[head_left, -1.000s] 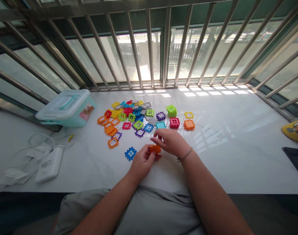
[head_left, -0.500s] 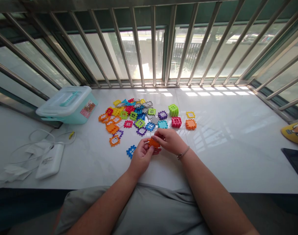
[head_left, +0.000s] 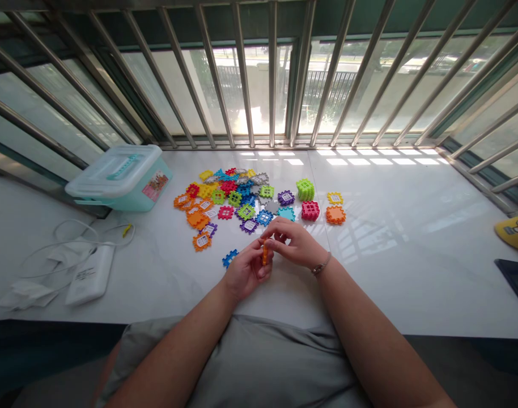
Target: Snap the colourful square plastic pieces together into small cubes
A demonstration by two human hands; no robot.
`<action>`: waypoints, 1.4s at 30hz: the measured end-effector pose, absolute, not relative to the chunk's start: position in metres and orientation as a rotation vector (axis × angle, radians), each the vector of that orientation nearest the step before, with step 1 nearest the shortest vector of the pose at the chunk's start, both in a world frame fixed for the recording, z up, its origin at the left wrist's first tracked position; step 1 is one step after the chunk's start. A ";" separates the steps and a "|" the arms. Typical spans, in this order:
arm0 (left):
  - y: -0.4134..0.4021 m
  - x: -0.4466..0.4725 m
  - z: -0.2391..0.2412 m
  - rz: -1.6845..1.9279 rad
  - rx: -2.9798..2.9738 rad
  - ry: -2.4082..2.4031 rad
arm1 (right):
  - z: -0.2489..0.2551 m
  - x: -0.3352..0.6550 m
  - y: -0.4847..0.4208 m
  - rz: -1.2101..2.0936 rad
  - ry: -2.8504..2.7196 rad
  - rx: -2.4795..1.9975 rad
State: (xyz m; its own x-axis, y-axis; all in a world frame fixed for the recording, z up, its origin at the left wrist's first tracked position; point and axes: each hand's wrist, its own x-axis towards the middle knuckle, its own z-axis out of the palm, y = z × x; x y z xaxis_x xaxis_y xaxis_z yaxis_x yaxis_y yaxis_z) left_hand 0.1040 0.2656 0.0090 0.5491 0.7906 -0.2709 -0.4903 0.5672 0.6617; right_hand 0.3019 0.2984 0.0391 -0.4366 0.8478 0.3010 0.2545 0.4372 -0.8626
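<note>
Metal bars (head_left: 272, 79) stand behind the white desk (head_left: 420, 266). In the head view, I see the left hand (head_left: 245, 272) curled around an orange piece (head_left: 265, 253), held edge-on above the desk; the right hand (head_left: 293, 243), nearly closed, pinches its upper end. Just beside the left hand lies a blue piece (head_left: 229, 258), partly hidden

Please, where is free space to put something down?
The widest free patch of the glossy white tabletop lies between the rightmost orange plastic tile and the black rectangular device. A smaller one lies between the white rectangular device and the separate blue plastic tile. Crowded: the heap of multicoloured plastic tiles right of the turquoise plastic box.
</note>
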 end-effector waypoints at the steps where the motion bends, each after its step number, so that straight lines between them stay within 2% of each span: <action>1: 0.265 0.104 0.009 0.782 0.549 0.579 | 0.038 0.302 0.299 0.996 -1.923 -0.922; 11: 0.267 0.106 0.005 0.626 0.411 0.581 | 0.028 0.302 0.303 1.003 -2.031 -0.960; 24: 0.265 0.105 0.003 0.682 0.356 0.432 | 0.019 0.303 0.308 0.982 -2.056 -0.929; 32: 0.264 0.109 0.003 0.708 0.457 0.490 | 0.019 0.301 0.308 0.843 -2.016 -1.044; 42: 0.265 0.111 0.006 0.788 0.420 0.528 | 0.026 0.303 0.306 0.885 -1.995 -1.073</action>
